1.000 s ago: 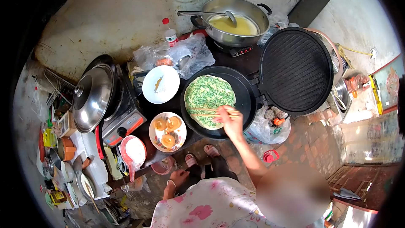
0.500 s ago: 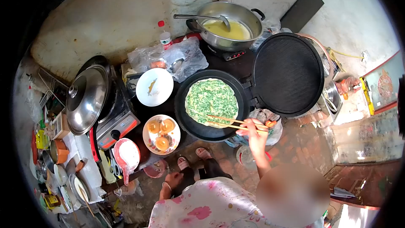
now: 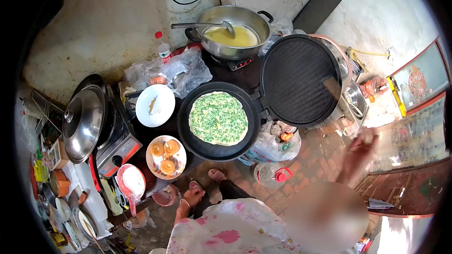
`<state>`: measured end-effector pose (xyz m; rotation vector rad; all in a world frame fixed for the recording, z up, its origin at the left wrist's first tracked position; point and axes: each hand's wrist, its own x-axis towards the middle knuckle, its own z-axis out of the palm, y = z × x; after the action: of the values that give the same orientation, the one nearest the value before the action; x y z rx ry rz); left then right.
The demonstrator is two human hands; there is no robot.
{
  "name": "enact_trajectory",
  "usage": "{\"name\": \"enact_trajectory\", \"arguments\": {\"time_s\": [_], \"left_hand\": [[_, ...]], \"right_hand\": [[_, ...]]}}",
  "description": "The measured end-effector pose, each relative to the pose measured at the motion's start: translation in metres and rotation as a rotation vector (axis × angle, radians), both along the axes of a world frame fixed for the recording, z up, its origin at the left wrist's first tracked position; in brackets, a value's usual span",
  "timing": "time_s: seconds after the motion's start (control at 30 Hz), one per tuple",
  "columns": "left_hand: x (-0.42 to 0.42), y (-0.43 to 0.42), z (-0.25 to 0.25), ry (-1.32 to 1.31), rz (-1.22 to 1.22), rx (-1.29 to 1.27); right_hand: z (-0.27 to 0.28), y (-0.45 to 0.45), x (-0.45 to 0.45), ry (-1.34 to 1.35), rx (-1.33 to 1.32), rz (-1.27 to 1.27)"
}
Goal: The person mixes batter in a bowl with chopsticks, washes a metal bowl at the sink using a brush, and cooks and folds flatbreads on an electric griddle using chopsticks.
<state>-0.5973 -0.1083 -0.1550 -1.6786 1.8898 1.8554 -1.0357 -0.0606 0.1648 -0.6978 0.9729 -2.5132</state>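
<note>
A round flatbread flecked with green [image 3: 219,118] lies in the black electric griddle [image 3: 186,143], whose ridged lid [image 3: 301,80] stands open to the right. My right hand [image 3: 362,148] is raised right of the griddle, blurred by motion. A faint brown streak, apparently the chopsticks [image 3: 332,86], runs up from it across the lid's edge. My left hand [image 3: 192,196], with a bracelet at the wrist, hangs low by my leg, fingers curled and nothing seen in them. Near it are a plate of browned round pieces [image 3: 154,162] and a pink-handled bowl of white powder [image 3: 133,181].
Behind the griddle, a steel pot [image 3: 230,42] holds yellow liquid and a ladle [image 3: 202,25]. A white plate [image 3: 155,107] sits left of the griddle, beside a gas stove [image 3: 120,153] with a lidded pan [image 3: 84,127]. Bags and a plastic jug [image 3: 270,175] stand below the griddle's right side.
My right hand has swung right and up, taking the chopsticks away from the flatbread's edge. The view has shifted slightly to the right. My left hand stays low by my leg.
</note>
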Motion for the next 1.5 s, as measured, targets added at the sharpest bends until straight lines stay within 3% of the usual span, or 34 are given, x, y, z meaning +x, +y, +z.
{"name": "enact_trajectory", "arguments": {"time_s": [0.03, 0.07, 0.13, 0.2, 0.27, 0.33, 0.4, 0.5, 0.6, 0.7, 0.8, 0.87, 0.9, 0.97, 1.13, 1.2, 1.3, 1.5], "left_hand": [[-0.002, 0.001, -0.002, 0.017, -0.011, -0.026], [-0.005, 0.001, -0.001, 0.021, -0.004, -0.028], [-0.008, 0.001, 0.002, 0.023, 0.009, -0.032], [-0.009, 0.005, -0.022, 0.043, 0.007, -0.083], [-0.013, 0.005, -0.026, 0.060, 0.011, -0.138], [-0.022, -0.002, -0.011, 0.037, 0.027, -0.024], [-0.019, 0.002, -0.035, 0.088, 0.064, -0.053], [-0.017, 0.005, -0.022, 0.077, 0.128, -0.031], [-0.006, 0.009, -0.040, 0.047, 0.163, -0.023], [0.000, 0.006, -0.041, 0.108, 0.162, -0.028], [0.003, 0.002, -0.035, 0.160, 0.161, 0.006], [0.008, 0.000, -0.029, 0.177, 0.160, 0.010], [0.010, 0.001, -0.023, 0.179, 0.189, 0.031], [0.018, 0.003, -0.020, 0.183, 0.222, 0.046], [0.043, 0.013, 0.008, 0.238, 0.313, 0.096], [0.058, 0.020, -0.017, 0.186, 0.243, 0.125], [0.075, 0.023, -0.033, 0.127, 0.107, 0.060], [0.083, 0.020, -0.034, 0.038, -0.070, 0.059]], "right_hand": [[0.034, -0.004, 0.003, 0.092, 0.068, -0.277], [0.044, 0.005, -0.021, 0.470, 0.133, -0.258], [0.064, -0.015, -0.033, 0.542, 0.305, -0.546], [0.057, -0.033, -0.071, 0.664, 0.535, -0.463], [0.028, -0.062, -0.134, 0.613, 0.690, -0.351], [0.026, -0.096, -0.125, 0.423, 0.808, -0.149], [0.014, -0.117, -0.144, 0.367, 0.794, -0.009], [0.008, -0.126, -0.154, 0.545, 0.775, 0.027], [0.027, -0.126, -0.127, 0.597, 0.836, 0.017], [0.045, -0.131, -0.049, 0.685, 0.685, -0.122], [0.038, -0.140, 0.027, 0.933, 0.469, -0.047], [0.036, -0.140, 0.106, 0.840, 0.511, 0.083], [0.016, -0.146, 0.131, 0.841, 0.354, 0.204], [-0.016, -0.148, 0.188, 1.214, 0.591, -0.033], [-0.116, -0.160, 0.279, 1.628, 0.468, 0.102], [-0.142, -0.162, 0.296, 1.760, 0.497, 0.168], [-0.172, -0.162, 0.309, 1.864, 0.523, 0.163], [-0.171, -0.156, 0.307, 1.878, 0.582, 0.072]]}}
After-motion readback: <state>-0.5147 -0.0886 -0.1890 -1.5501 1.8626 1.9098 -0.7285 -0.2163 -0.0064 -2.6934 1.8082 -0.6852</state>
